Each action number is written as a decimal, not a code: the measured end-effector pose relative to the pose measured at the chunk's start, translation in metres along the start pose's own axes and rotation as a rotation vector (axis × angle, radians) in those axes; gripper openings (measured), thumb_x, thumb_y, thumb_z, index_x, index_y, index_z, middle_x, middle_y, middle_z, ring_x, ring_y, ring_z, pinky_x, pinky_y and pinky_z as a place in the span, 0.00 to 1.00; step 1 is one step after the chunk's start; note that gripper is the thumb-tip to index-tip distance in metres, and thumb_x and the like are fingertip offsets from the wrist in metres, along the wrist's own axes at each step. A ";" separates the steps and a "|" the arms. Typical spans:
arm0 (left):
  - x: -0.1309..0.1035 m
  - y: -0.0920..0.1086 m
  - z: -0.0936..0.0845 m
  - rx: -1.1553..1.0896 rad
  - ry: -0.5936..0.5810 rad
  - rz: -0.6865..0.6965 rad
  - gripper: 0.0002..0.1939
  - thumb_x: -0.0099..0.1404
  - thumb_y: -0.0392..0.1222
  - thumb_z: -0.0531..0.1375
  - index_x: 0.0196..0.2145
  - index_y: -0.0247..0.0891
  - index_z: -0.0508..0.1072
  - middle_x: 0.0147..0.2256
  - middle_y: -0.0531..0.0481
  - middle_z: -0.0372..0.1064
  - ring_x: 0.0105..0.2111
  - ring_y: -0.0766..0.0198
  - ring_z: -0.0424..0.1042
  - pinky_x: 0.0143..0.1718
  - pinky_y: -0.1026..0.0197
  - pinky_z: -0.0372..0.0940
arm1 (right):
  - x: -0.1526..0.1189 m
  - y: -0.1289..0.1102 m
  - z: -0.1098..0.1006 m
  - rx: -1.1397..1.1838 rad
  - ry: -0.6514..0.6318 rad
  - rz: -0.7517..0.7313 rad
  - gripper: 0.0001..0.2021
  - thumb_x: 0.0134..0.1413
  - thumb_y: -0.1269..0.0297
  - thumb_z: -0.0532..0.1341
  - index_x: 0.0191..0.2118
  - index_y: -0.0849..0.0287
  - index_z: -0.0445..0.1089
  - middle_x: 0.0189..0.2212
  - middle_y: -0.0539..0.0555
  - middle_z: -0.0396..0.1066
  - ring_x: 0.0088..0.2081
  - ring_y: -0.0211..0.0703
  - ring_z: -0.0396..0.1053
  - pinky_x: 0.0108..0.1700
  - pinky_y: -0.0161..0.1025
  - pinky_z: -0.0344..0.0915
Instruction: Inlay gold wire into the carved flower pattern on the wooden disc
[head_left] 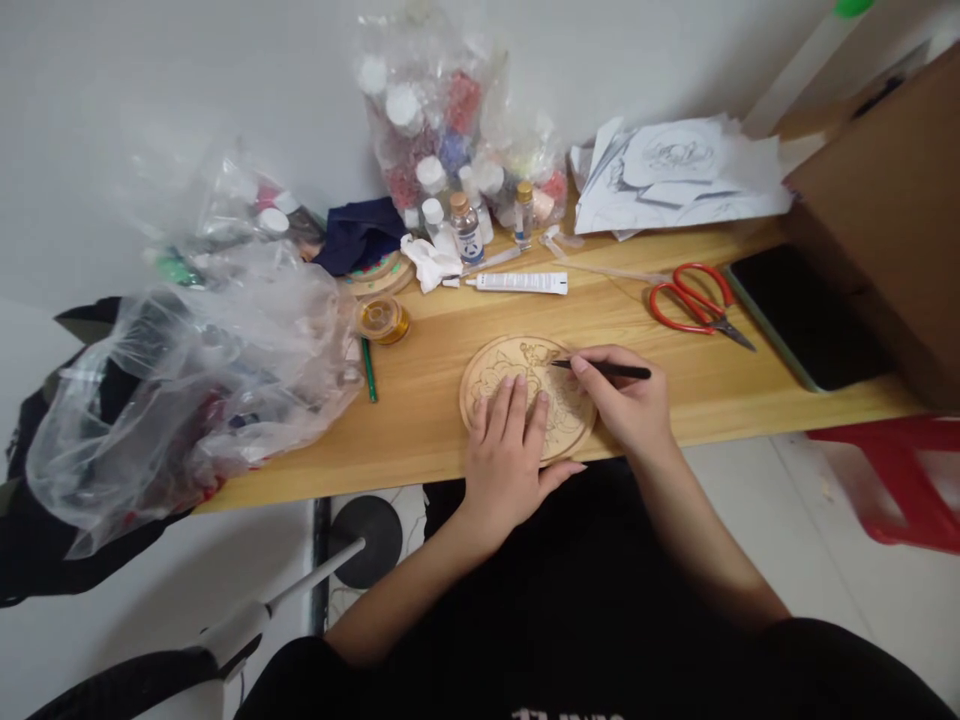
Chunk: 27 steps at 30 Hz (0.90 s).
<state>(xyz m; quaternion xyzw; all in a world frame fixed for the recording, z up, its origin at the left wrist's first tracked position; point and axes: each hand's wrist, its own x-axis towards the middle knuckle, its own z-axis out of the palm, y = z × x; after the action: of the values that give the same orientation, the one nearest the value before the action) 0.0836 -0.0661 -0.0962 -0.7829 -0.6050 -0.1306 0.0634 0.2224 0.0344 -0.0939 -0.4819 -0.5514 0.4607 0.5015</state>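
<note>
A round wooden board (564, 432) with a fine line drawing on its face lies at the table's front edge. My left hand (504, 455) rests flat on its left part, fingers stretched out and the thumb at the near rim. In my right hand (630, 400) are slim black tweezers (626, 371), pinched between thumb and fingers. Their tip points left, at the upper part of the drawing, where some lines look thicker and golden. Whether the tip holds anything is too small to tell.
Behind the board lie a white tube (521, 283), small bottles (466, 232) and a spool of golden wire (383, 320). A green stick (369, 370) and a plastic bag (247, 370) are left. Red-handled scissors (694, 300), a phone (806, 318), papers (675, 175) and a cardboard box (892, 210) stand right.
</note>
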 end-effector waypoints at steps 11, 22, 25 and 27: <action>0.012 -0.073 -0.031 -0.335 -0.267 0.305 0.26 0.68 0.51 0.59 0.60 0.37 0.68 0.66 0.35 0.55 0.67 0.44 0.53 0.65 0.39 0.55 | -0.001 0.003 -0.005 0.125 0.163 0.026 0.07 0.53 0.60 0.66 0.30 0.57 0.75 0.21 0.48 0.72 0.21 0.34 0.66 0.27 0.35 0.67; 0.027 -0.025 -0.012 -0.193 -0.149 -0.108 0.37 0.69 0.60 0.55 0.64 0.27 0.60 0.65 0.29 0.55 0.67 0.39 0.51 0.65 0.35 0.51 | -0.002 -0.003 -0.004 0.114 0.133 0.088 0.05 0.50 0.61 0.68 0.30 0.56 0.76 0.21 0.48 0.73 0.21 0.34 0.67 0.26 0.34 0.67; 0.030 -0.023 -0.011 -0.168 -0.170 -0.102 0.38 0.68 0.63 0.56 0.64 0.31 0.61 0.66 0.32 0.55 0.66 0.38 0.52 0.65 0.35 0.50 | -0.002 -0.003 -0.004 0.120 0.137 0.094 0.05 0.49 0.62 0.69 0.30 0.56 0.76 0.21 0.48 0.73 0.21 0.34 0.67 0.26 0.34 0.68; 0.030 -0.024 -0.012 -0.163 -0.187 -0.084 0.39 0.67 0.64 0.56 0.65 0.34 0.61 0.66 0.35 0.54 0.67 0.38 0.51 0.64 0.35 0.50 | -0.002 -0.004 -0.003 0.127 0.138 0.097 0.05 0.49 0.62 0.69 0.30 0.56 0.76 0.21 0.48 0.73 0.20 0.34 0.68 0.25 0.34 0.68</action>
<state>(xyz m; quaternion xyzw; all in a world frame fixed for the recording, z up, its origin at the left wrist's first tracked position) 0.0662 -0.0349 -0.0773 -0.7682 -0.6279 -0.1085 -0.0627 0.2252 0.0322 -0.0899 -0.5056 -0.4613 0.4842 0.5451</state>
